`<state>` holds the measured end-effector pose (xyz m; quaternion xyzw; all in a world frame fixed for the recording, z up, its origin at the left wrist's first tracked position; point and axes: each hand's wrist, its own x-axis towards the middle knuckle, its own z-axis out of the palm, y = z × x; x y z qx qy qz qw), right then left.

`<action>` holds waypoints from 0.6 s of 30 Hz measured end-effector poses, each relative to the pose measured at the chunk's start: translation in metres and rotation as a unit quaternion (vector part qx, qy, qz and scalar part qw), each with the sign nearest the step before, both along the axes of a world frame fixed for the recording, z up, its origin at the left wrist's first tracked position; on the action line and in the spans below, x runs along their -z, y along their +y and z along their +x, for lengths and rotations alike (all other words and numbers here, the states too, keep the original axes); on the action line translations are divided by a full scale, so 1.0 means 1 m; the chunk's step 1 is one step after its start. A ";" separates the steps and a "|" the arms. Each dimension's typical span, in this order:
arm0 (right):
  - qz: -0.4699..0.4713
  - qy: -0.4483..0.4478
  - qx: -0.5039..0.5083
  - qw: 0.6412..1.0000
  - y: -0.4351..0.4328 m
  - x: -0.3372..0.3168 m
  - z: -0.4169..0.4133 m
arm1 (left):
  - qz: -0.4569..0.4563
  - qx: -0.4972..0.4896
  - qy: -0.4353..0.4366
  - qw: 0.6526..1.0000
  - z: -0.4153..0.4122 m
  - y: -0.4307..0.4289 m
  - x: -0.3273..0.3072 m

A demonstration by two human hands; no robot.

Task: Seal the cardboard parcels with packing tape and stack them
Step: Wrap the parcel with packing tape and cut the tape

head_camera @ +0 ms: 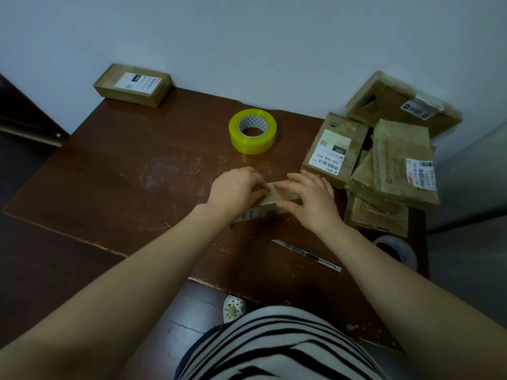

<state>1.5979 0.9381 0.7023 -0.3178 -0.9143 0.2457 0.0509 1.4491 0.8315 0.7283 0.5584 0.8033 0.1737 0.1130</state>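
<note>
Working in front of the yellow tape roll [253,131], the left hand [236,187] pinched the top of a small cardboard parcel [278,197] while the right hand [311,200] pressed it with straight fingers; its sealing looked unfinished, and the parcel heap [389,171] right of the roll awaited stacking.

Both bare forearms reach forward from the lower corners and converge ahead of the torso. The left hand [236,189], knuckles up, curls its fingers onto one end of a small parcel [284,193]. The right hand [312,200] lies palm down, fingers straight, pressing the other end.
</note>
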 end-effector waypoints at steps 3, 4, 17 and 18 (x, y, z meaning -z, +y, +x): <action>-0.003 0.005 0.000 1.000 0.000 0.002 -0.001 | -0.026 0.000 0.009 1.000 0.000 0.006 -0.003; -0.003 0.007 0.001 1.000 0.000 0.003 -0.002 | -0.031 0.008 0.020 0.999 0.000 0.007 -0.003; -0.016 0.016 -0.006 1.000 0.002 0.000 -0.001 | -0.080 0.050 -0.042 0.995 -0.010 0.013 0.005; -0.022 0.015 -0.008 1.000 0.003 -0.001 -0.001 | -0.090 0.044 -0.066 0.993 -0.012 0.014 0.006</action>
